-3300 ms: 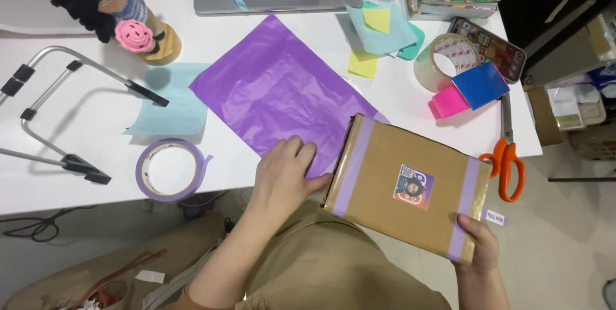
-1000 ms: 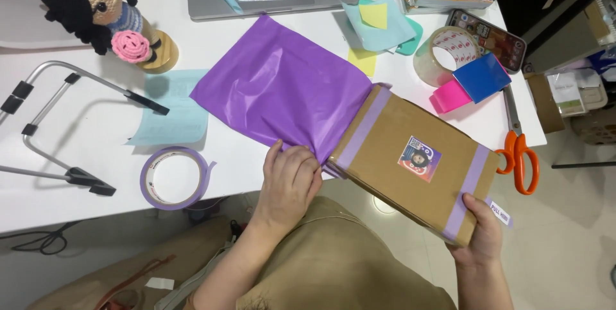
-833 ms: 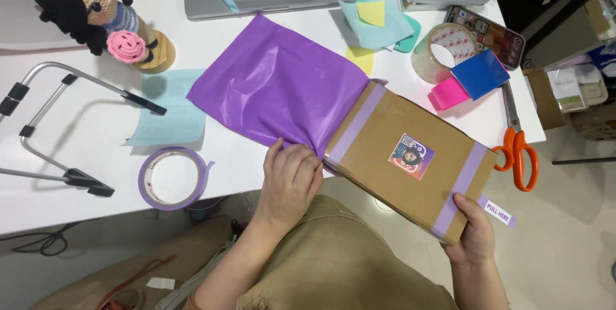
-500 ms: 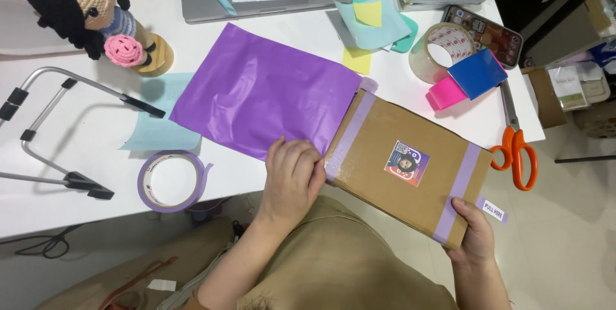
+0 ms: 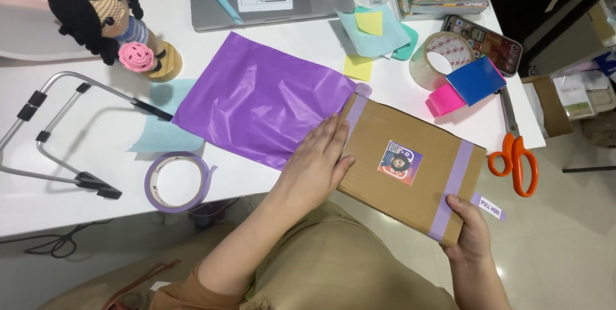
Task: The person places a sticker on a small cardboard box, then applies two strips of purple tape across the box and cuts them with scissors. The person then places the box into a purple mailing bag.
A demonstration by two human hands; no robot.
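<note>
Cardboard box [image 5: 410, 162] is gripped at its outer corner by the right hand [image 5: 471, 236]; the left hand [image 5: 317, 159], spread flat, is pressed on the purple mailer bag [image 5: 256, 101] beside the box.

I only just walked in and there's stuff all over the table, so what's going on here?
A person is handling a flat cardboard box banded with purple tape. The right hand grips its near corner, which juts past the white table. The left hand lies flat where the box's other end meets a purple plastic mailer bag lying on the table. A purple tape roll and orange-handled scissors lie untouched to either side.
</note>
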